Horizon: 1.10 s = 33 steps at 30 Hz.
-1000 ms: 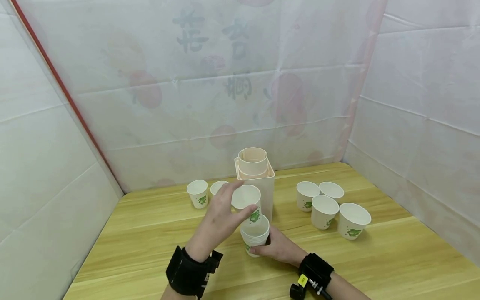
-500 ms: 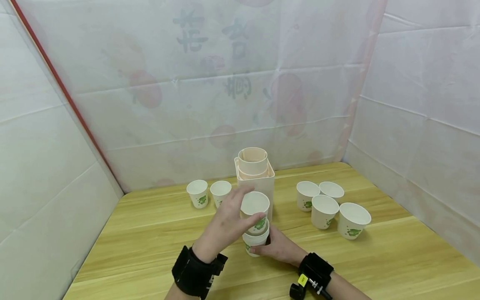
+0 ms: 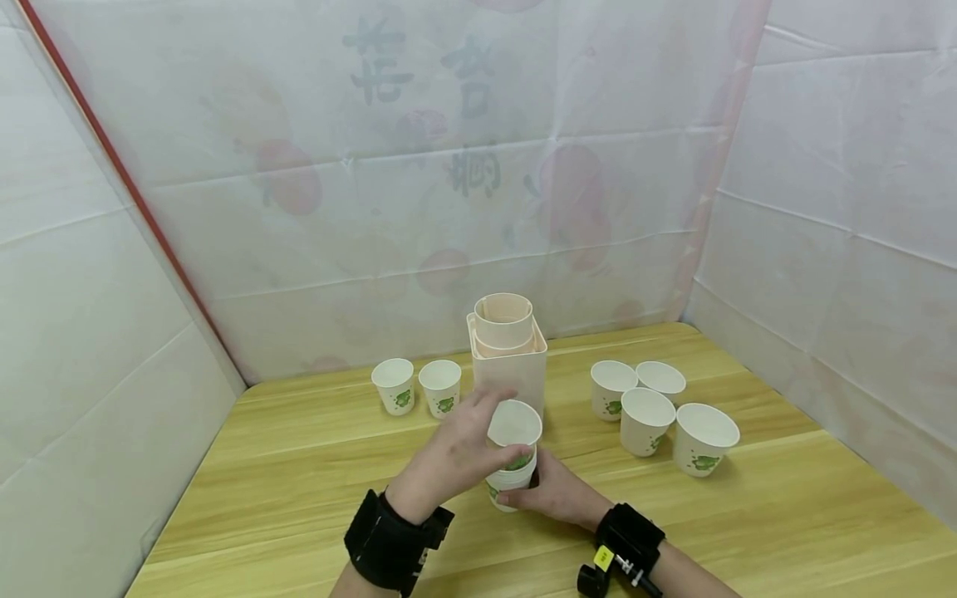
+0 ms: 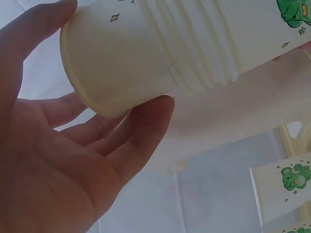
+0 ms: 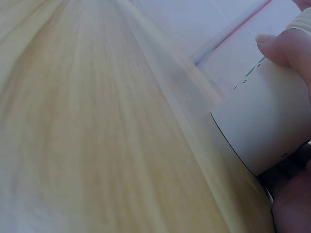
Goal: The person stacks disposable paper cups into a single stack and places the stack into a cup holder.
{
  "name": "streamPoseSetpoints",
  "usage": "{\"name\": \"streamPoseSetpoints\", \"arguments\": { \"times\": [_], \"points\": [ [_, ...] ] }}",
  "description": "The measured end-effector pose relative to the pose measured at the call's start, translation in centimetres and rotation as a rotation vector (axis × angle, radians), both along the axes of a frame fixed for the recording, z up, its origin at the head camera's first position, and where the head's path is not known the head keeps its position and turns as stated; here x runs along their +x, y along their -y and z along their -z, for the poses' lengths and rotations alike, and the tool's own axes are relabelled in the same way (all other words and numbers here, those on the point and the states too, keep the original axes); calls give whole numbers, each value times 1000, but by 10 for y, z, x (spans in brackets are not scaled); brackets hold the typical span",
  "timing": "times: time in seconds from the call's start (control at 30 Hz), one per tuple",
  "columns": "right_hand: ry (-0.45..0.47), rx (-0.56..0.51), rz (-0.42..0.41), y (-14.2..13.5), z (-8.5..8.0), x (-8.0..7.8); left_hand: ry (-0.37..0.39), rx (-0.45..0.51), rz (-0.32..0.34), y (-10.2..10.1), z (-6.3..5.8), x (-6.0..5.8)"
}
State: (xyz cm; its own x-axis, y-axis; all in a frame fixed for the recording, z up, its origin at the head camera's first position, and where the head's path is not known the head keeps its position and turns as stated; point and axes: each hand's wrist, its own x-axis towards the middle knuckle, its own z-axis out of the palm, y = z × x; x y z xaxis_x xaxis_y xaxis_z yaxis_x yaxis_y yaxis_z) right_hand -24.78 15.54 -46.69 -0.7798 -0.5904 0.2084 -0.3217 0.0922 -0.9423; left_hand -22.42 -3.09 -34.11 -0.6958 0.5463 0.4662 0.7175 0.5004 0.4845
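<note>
A white paper cup [image 3: 514,419] with a green print sits partway inside the top of a nested stack of paper cups [image 3: 511,481] at the table's front middle. My left hand [image 3: 458,453] holds that top cup, with the thumb on one side and the fingers on the other. Low on the stack, my right hand [image 3: 562,494] grips from the right, and its thumb shows against the cup wall [image 5: 262,116] in the right wrist view. Several stacked rims [image 4: 199,48] show below the top cup in the left wrist view.
A pale square container [image 3: 523,378] with a round tube [image 3: 504,332] in its top stands behind the stack. Two paper cups [image 3: 393,387] stand at the left; several more paper cups [image 3: 647,422] are grouped at the right. Cloth walls [image 3: 449,208] enclose the wooden table [image 3: 299,473].
My left hand has moved down and right, lowering its cup from above the stack into the top of it. The right hand has stayed in place around the stack.
</note>
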Motion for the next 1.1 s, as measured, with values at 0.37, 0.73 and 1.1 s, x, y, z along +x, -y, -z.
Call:
{"name": "streamPoseSetpoints", "arguments": {
  "times": [0.37,0.73,1.1],
  "points": [
    [-12,0,7,0,2,-1,45,-92,40,3,5,-2],
    [-4,36,24,1,-1,-1,139,-174,74,7,6,-5],
    [3,40,38,-1,2,-2,197,-165,101,9,10,-9]
  ]
}}
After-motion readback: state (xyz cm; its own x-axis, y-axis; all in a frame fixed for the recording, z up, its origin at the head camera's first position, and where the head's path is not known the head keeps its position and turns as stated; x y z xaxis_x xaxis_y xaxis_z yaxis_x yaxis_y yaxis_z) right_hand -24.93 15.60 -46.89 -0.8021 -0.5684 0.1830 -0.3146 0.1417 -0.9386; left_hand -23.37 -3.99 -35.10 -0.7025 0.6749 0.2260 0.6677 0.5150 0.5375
